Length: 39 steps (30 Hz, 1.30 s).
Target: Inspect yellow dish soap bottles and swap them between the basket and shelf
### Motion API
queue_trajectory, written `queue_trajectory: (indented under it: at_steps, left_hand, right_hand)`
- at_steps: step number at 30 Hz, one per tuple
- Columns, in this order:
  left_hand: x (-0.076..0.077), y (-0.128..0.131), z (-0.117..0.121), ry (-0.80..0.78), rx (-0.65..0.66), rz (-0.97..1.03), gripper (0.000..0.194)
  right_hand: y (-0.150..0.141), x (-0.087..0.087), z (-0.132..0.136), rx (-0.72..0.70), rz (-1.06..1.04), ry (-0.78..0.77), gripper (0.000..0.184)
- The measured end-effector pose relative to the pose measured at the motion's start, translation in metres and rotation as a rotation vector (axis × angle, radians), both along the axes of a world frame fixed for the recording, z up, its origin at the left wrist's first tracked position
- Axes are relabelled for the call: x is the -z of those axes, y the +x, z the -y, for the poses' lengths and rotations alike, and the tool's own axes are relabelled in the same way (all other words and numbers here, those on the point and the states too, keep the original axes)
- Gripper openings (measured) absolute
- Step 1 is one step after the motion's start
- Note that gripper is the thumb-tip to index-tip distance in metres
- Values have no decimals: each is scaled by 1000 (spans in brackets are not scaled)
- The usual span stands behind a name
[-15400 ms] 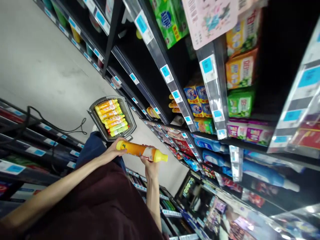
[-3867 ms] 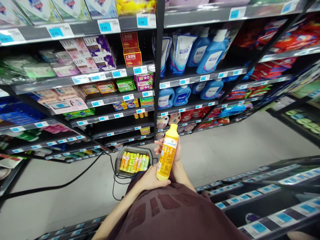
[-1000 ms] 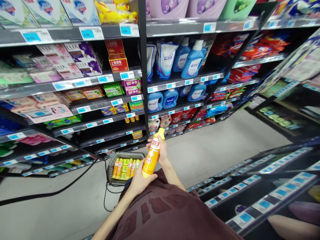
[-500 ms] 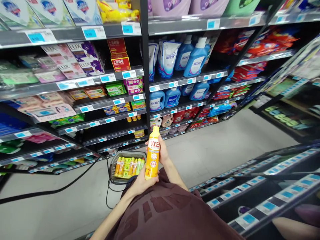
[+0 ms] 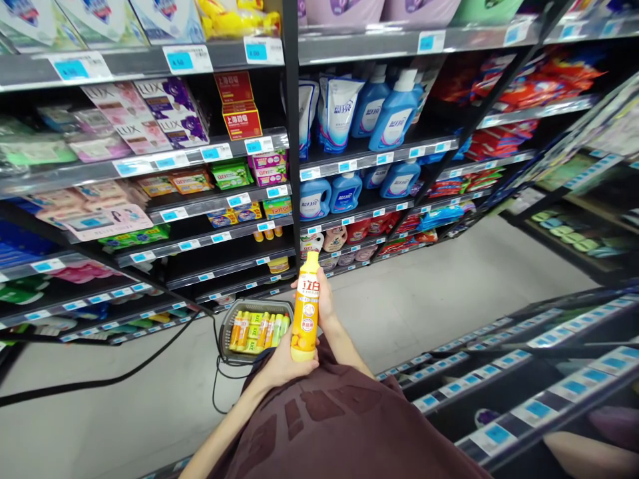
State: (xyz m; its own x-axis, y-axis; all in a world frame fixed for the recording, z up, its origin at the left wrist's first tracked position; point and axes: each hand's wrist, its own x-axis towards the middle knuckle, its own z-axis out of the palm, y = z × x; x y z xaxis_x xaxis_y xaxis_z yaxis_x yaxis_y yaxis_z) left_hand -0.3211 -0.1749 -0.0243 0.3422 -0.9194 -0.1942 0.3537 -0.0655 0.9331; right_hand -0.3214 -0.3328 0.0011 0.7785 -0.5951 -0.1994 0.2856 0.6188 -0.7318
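In front of my chest I hold an orange and yellow detergent bottle (image 5: pixel 306 309) upright, its yellow cap on top and its label toward me. My left hand (image 5: pixel 287 362) is wrapped round the lower part and base. My right hand (image 5: pixel 326 303) grips the upper right side, with some fingers hidden behind the bottle. On the floor just left of the bottle stands a grey basket (image 5: pixel 224 326) that holds several orange, yellow and green bottles (image 5: pixel 259 331).
Shelves (image 5: pixel 229 276) of soap boxes and bars rise ahead to the left. Blue detergent bottles (image 5: pixel 394 120) stand on shelves straight ahead. A black cable (image 5: pixel 124 378) crosses the floor at the left. Another shelf unit (image 5: pixel 539 406) with price tags runs close along the right.
Both hands keep their hold on the bottle, which stays almost in place. The whole view has shifted very slightly.
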Motion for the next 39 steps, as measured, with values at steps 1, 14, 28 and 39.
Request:
queue_trajectory:
  at_steps: [1,14,28,39]
  left_hand:
    - [0,0,0,2,-3,3,50]
    - [0,-1,-1,-3,-80,83,48]
    - [9,4,-10,-189,-56,-6,44]
    - [11,23,0,93,-176,325,50]
  right_hand:
    - [0,0,0,-8,2,3,57]
    - [3,-2,2,-88,65,26,55]
    - [-3,-3,6,-283,158,59,56]
    - [-25,-10,2,-140,187,-452,53]
